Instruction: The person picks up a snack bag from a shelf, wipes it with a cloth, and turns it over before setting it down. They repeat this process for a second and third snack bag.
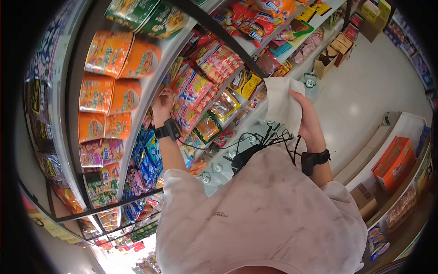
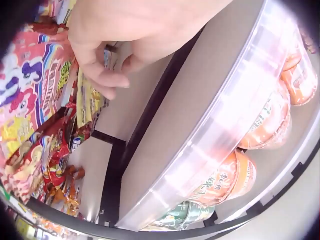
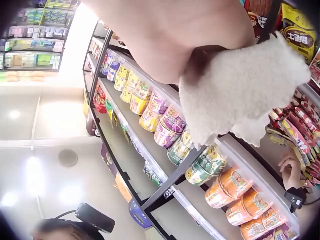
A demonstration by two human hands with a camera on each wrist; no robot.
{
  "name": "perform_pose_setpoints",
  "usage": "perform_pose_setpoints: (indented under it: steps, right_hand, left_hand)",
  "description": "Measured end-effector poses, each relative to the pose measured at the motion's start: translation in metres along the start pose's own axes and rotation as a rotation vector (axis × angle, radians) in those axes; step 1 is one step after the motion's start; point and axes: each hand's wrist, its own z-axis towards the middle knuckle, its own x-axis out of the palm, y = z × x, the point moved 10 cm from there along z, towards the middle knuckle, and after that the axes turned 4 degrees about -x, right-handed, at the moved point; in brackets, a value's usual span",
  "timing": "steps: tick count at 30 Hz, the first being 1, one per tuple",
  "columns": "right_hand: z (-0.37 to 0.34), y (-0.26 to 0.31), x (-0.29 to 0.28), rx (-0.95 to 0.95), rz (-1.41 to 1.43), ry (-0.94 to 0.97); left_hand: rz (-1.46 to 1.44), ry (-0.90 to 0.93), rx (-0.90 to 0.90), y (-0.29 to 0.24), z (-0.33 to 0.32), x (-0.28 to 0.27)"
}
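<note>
My left hand (image 1: pixel 163 102) reaches in at the shelf beside a row of pink candy bags (image 1: pixel 194 89). Its fingers are loosely bent in the left wrist view, with the fingertips (image 2: pixel 112 80) near a yellow packet (image 2: pixel 86 102) and nothing visible between them and the thumb. A pink bag with cartoon ponies (image 2: pixel 32 82) hangs just to the side. My right hand (image 1: pixel 310 118) grips a white cloth (image 1: pixel 282 98) out over the aisle side. In the right wrist view the cloth (image 3: pixel 240 95) is bunched at the hand, its loose end spreading away from the fingers.
Orange instant noodle cups (image 1: pixel 107 55) line the shelf above, behind a clear plastic edge strip (image 2: pixel 220 115). A dark shelf post (image 1: pixel 219 34) crosses before the goods. Black cables (image 1: pixel 273 134) hang at my chest. Open cardboard boxes (image 1: pixel 326 61) stand by the floor (image 1: pixel 360 98).
</note>
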Motion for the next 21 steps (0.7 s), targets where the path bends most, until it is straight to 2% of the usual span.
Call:
perform_pose_setpoints:
  steps: [3, 7, 14, 17, 20, 21]
  right_hand:
    - [0.004, 0.008, -0.004, 0.001, 0.018, 0.019]
    - [0.006, 0.021, 0.000, -0.015, -0.025, 0.016]
    - [0.012, 0.018, -0.001, -0.004, -0.034, 0.030]
    - [0.012, 0.013, -0.002, 0.018, -0.064, 0.031]
    - [0.013, 0.008, -0.002, 0.017, -0.067, 0.024]
    - [0.012, 0.005, -0.001, 0.011, -0.063, 0.015]
  left_hand:
    - [-0.289, -0.094, -0.151, 0.018, 0.002, 0.001]
    - [-0.322, -0.023, -0.331, 0.036, 0.001, 0.014]
    - [-0.439, -0.037, -0.156, 0.032, 0.030, -0.001]
    - [-0.504, 0.106, -0.319, 0.030, 0.045, -0.013]
    - [-0.131, -0.047, 0.073, 0.034, 0.016, 0.017]
    - [-0.015, -0.025, 0.176, 0.038, 0.002, 0.033]
